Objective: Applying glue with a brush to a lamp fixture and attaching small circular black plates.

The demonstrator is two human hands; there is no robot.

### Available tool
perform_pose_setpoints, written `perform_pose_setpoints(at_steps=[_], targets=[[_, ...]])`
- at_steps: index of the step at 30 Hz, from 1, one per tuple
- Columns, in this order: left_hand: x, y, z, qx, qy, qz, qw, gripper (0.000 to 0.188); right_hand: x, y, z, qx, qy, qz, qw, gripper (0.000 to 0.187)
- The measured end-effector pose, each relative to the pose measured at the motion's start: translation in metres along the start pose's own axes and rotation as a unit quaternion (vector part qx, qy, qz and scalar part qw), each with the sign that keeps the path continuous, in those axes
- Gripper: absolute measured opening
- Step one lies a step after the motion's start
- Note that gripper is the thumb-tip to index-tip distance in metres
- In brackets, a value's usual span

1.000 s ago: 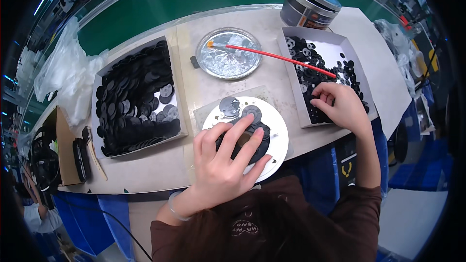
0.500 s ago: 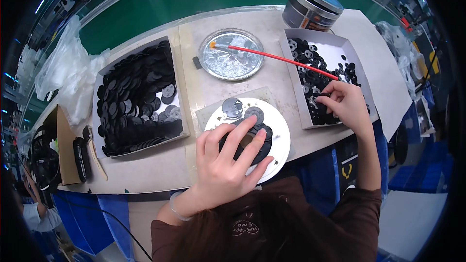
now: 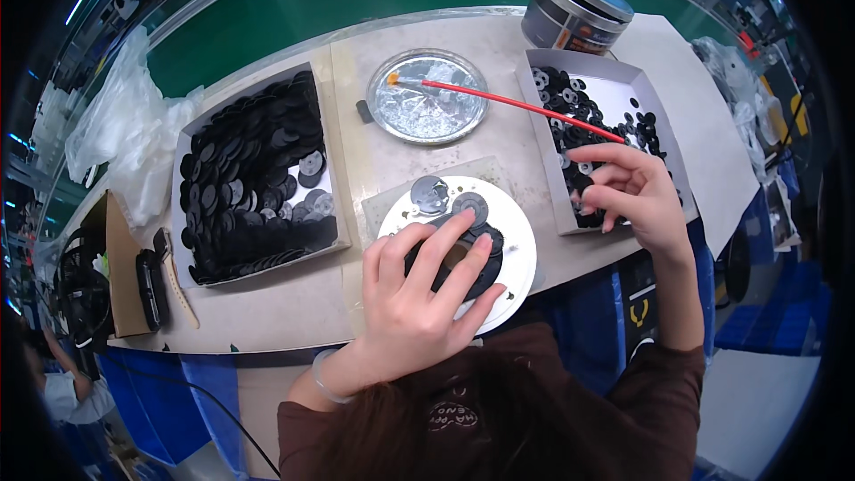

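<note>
My left hand (image 3: 417,289) lies over a round white plate (image 3: 515,258), fingers spread and pressing on black toothed discs (image 3: 485,276). A dark grey gear (image 3: 470,207) sits by its fingertips. Farther back on the plate is a shiny grey disc (image 3: 429,195). My right hand (image 3: 634,196) is over the near part of a white box (image 3: 641,89) on the right. Its index finger and thumb are apart, with small black gears (image 3: 579,180) below and beside them; nothing is plainly held.
A larger box (image 3: 342,214) on the left holds many black discs (image 3: 254,151). A red-handled brush (image 3: 525,107) reaches from a round metal lid (image 3: 427,132) with grease over to the right box. Behind stands a tin (image 3: 574,13). Plastic bags (image 3: 134,116) lie at far left.
My right hand has gone from a pinch to fingers apart over the small gears. My left hand keeps its place on the discs. The whole view has shifted slightly.
</note>
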State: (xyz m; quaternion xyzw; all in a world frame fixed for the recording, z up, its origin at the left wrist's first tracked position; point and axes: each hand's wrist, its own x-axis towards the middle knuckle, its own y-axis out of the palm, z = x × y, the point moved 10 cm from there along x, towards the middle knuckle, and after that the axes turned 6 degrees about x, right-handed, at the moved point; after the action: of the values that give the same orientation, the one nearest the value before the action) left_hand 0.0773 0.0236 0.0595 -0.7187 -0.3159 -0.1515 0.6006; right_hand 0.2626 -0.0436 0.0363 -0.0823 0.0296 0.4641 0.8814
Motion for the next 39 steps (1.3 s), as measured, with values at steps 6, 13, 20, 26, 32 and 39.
perform_pose_setpoints(at_steps=[6,13,20,26,32,39], targets=[[0.0,0.0,0.0,-0.002,-0.001,-0.014,1.0,0.036,0.018,0.055,-0.014,-0.024,0.122,0.16,0.979,0.012],[0.0,-0.001,0.002,0.011,-0.012,-0.009,1.0,0.035,0.03,0.091,-0.031,-0.119,0.199,0.314,0.921,0.014],[-0.004,-0.005,0.004,0.003,-0.005,-0.039,0.999,0.032,0.03,0.108,-0.029,-0.177,0.205,0.352,0.896,0.024],[-0.005,-0.004,0.004,0.011,0.002,-0.042,0.999,0.032,0.03,0.102,0.0,-0.348,0.039,0.255,0.901,0.027],[-0.006,-0.003,0.004,0.008,0.004,-0.035,0.999,0.033,0.024,0.089,-0.016,-0.137,0.116,0.228,0.957,0.016],[-0.004,-0.002,0.004,0.009,-0.013,-0.02,1.0,0.036,0.025,0.086,-0.029,-0.066,0.193,0.262,0.943,0.009]])
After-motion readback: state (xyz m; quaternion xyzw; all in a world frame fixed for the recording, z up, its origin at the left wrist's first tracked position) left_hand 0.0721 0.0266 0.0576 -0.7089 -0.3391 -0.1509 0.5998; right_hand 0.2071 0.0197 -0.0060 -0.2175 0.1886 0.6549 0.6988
